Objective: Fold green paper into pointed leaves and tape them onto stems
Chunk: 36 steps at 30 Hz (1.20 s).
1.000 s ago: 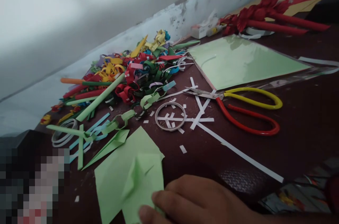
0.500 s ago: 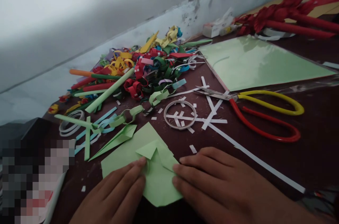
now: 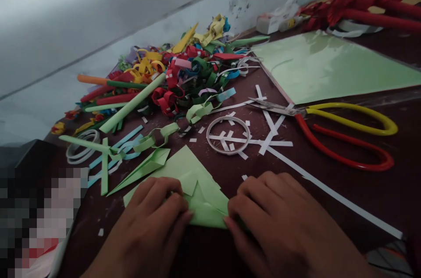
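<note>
A light green paper piece [image 3: 200, 197], partly folded, lies on the dark brown table [image 3: 362, 181] near the front edge. My left hand [image 3: 148, 225] presses on its left side with curled fingers. On the paper's right edge my right hand [image 3: 279, 221] pinches it with fingers bent. A folded green paper dart [image 3: 141, 170] lies just left of the sheet.
Scissors [image 3: 329, 131] with one yellow and one red handle lie at the right. A large green sheet [image 3: 329, 67] sits behind them. A heap of coloured paper strips and rolls [image 3: 171, 80] lies along the wall. A tape ring [image 3: 228, 134] and white strips sit mid-table.
My left hand came into view and landed on the green paper. Both hands moved forward over it and the fingers curled, folding the paper smaller.
</note>
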Available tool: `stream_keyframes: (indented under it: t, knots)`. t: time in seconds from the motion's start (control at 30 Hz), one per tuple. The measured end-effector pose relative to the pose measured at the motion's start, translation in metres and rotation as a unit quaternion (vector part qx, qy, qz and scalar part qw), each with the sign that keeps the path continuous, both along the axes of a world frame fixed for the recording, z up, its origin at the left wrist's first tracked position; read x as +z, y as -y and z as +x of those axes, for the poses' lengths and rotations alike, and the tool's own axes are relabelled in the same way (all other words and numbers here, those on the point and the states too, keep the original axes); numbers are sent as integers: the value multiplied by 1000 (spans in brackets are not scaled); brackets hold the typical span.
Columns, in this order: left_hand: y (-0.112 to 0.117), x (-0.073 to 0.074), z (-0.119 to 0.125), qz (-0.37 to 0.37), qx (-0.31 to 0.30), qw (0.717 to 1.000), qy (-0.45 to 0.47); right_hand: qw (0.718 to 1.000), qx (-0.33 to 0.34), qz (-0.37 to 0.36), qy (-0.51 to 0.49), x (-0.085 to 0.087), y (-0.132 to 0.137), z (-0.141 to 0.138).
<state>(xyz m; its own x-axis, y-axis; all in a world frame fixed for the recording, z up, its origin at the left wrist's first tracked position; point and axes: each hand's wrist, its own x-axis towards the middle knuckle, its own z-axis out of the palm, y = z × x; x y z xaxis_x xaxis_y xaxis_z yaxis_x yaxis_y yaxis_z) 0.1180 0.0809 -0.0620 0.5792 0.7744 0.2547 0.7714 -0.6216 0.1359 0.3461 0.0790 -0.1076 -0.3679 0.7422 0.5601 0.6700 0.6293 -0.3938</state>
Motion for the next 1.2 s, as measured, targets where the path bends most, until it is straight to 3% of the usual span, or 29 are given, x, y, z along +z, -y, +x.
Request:
stream_keyframes:
  t: [0.2, 0.47, 0.57, 0.67, 0.77, 1.03, 1.2]
  knots:
    - [5, -7, -10, -17, 33, 999, -21, 1000, -17, 6, 19, 0, -2, -2]
    - [5, -12, -12, -2, 33, 999, -37, 999, -28, -8, 28, -1, 1, 1]
    - [7, -13, -8, 39, 50, 997, -34, 999, -29, -9, 24, 0, 1, 2]
    - [9, -16, -3, 96, -52, 990, -90, 999, -34, -7, 19, 1, -1, 0]
    - [9, -21, 0, 108, -163, 965, -177, 999, -32, 3, 10, 0, 0, 1]
    - [11, -28, -3, 119, -158, 961, -191, 998, -37, 59, 10, -13, 30, 21]
    - [11, -27, -2, 108, -157, 961, -199, 995, -36, 91, 10, -21, 34, 22]
